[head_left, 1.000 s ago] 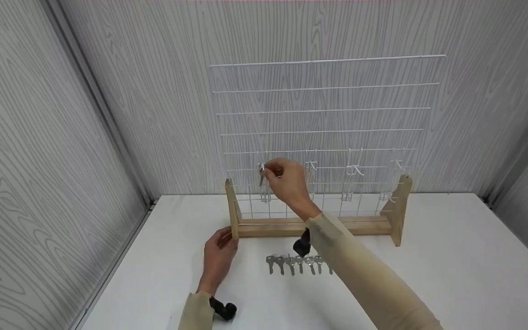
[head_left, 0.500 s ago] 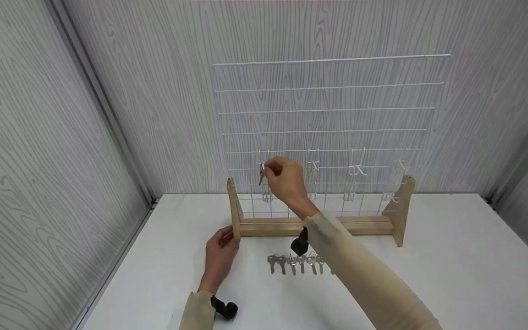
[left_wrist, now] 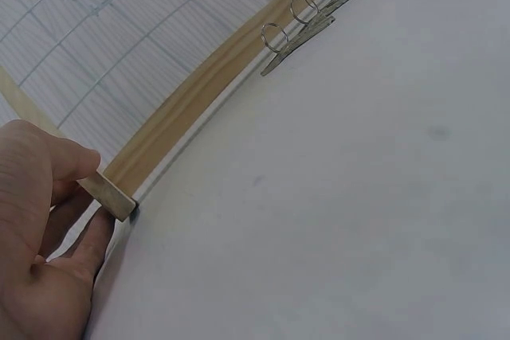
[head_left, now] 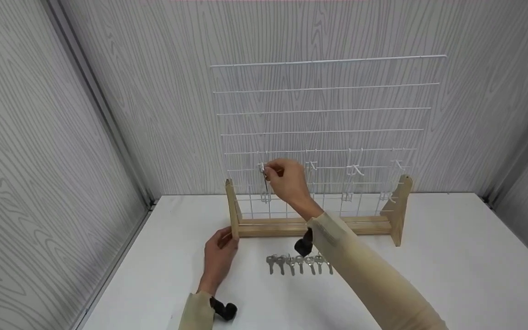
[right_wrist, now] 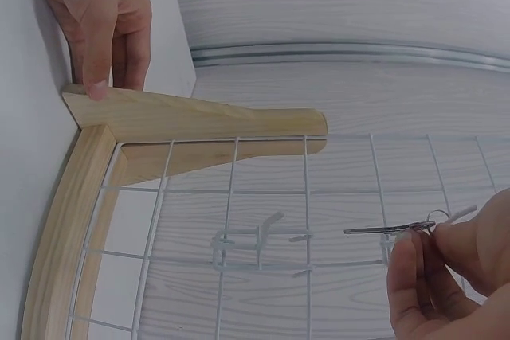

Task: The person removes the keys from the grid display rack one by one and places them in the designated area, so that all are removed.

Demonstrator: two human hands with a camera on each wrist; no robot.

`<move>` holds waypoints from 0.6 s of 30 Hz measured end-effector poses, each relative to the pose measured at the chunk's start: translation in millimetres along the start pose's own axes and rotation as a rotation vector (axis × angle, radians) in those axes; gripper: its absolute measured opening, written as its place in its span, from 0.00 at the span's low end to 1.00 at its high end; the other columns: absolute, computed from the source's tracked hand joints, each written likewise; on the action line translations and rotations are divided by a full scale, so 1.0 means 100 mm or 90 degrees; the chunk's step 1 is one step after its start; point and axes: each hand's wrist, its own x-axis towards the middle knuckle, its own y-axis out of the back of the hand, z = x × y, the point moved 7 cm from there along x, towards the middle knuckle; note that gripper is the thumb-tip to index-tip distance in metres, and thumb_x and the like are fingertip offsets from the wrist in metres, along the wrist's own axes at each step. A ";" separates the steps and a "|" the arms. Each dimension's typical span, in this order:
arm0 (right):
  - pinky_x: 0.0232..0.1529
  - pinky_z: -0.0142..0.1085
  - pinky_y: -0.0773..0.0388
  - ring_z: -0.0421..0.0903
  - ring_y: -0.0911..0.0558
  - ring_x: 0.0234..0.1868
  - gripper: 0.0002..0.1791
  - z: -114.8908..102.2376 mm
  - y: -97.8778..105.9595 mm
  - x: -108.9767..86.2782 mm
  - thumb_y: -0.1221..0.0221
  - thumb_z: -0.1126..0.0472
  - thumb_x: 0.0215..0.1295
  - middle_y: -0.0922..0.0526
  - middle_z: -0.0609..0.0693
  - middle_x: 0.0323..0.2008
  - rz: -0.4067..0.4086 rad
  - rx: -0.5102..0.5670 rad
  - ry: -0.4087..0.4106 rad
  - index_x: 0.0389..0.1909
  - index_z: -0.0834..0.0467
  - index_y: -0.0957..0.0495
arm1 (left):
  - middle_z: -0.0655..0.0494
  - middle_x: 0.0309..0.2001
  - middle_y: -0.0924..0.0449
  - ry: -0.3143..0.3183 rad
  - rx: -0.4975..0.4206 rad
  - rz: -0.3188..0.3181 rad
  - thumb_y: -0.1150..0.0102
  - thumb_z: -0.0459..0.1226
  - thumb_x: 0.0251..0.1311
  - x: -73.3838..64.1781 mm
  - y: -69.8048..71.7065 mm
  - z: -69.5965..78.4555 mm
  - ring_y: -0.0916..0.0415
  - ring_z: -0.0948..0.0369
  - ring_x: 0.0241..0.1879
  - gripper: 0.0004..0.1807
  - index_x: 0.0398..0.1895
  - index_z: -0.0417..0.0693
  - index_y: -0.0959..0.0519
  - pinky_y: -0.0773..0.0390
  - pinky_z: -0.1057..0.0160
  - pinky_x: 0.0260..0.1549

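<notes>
My right hand (head_left: 288, 181) pinches a key (right_wrist: 370, 231) with a small split ring (right_wrist: 437, 217) between thumb and fingers. The ring is right at the tip of a white wire hook (right_wrist: 464, 213) on the grid's left side. My left hand (head_left: 219, 256) grips the front foot of the stand's left wooden end piece (left_wrist: 110, 194), thumb on one face and fingers on the other. Lower on the white wire grid (head_left: 328, 111), another hook (right_wrist: 259, 236) shows below the key.
Several keys with rings (head_left: 300, 263) lie in a row on the white table (head_left: 264, 307) before the stand's wooden base bar (head_left: 268, 229). More white hooks (head_left: 355, 170) hang along the grid to the right. A wood-grain wall (head_left: 108, 91) stands behind.
The key in my right hand has swung from a slant down to the left to nearly straight down. The left hand keeps its hold on the end piece.
</notes>
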 end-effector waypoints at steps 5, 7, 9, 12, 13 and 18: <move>0.40 0.40 0.11 0.51 0.10 0.40 0.10 -0.02 0.03 -0.01 0.39 0.64 0.79 0.09 0.57 0.39 0.003 0.004 -0.008 0.48 0.63 0.11 | 0.45 0.68 0.21 -0.004 -0.002 0.001 0.37 0.39 0.75 0.00 0.00 0.00 0.22 0.50 0.69 0.23 0.70 0.48 0.22 0.17 0.54 0.64; 0.41 0.40 0.12 0.51 0.11 0.40 0.10 -0.03 0.04 -0.02 0.39 0.63 0.79 0.09 0.59 0.40 0.001 0.006 -0.008 0.48 0.63 0.11 | 0.45 0.69 0.21 -0.004 -0.003 -0.002 0.37 0.38 0.75 0.00 0.00 0.00 0.23 0.50 0.69 0.23 0.70 0.48 0.23 0.17 0.54 0.64; 0.40 0.40 0.12 0.52 0.10 0.40 0.09 -0.04 0.05 -0.03 0.39 0.63 0.79 0.09 0.59 0.40 0.000 0.006 -0.004 0.47 0.62 0.11 | 0.45 0.68 0.21 -0.005 -0.003 -0.002 0.37 0.38 0.75 0.00 0.00 0.00 0.22 0.50 0.69 0.23 0.70 0.48 0.23 0.16 0.54 0.64; 0.39 0.39 0.12 0.52 0.10 0.40 0.09 -0.06 0.06 -0.03 0.38 0.63 0.78 0.09 0.57 0.39 0.000 0.007 0.002 0.47 0.62 0.11 | 0.45 0.68 0.21 -0.002 -0.002 -0.002 0.37 0.37 0.75 0.01 0.00 0.01 0.22 0.50 0.69 0.22 0.70 0.47 0.23 0.16 0.54 0.64; 0.39 0.39 0.12 0.52 0.11 0.39 0.09 -0.06 0.06 -0.04 0.38 0.63 0.78 0.09 0.56 0.38 0.001 0.007 0.006 0.47 0.62 0.11 | 0.45 0.68 0.20 -0.002 -0.001 -0.001 0.37 0.37 0.75 0.01 0.00 0.01 0.22 0.50 0.68 0.22 0.70 0.47 0.23 0.16 0.54 0.64; 0.40 0.40 0.13 0.51 0.11 0.39 0.10 -0.09 0.09 -0.06 0.39 0.63 0.79 0.09 0.55 0.38 -0.004 0.009 0.019 0.48 0.63 0.11 | 0.45 0.67 0.20 -0.001 0.002 0.006 0.37 0.37 0.75 0.01 0.00 0.02 0.22 0.50 0.68 0.22 0.69 0.46 0.22 0.16 0.54 0.63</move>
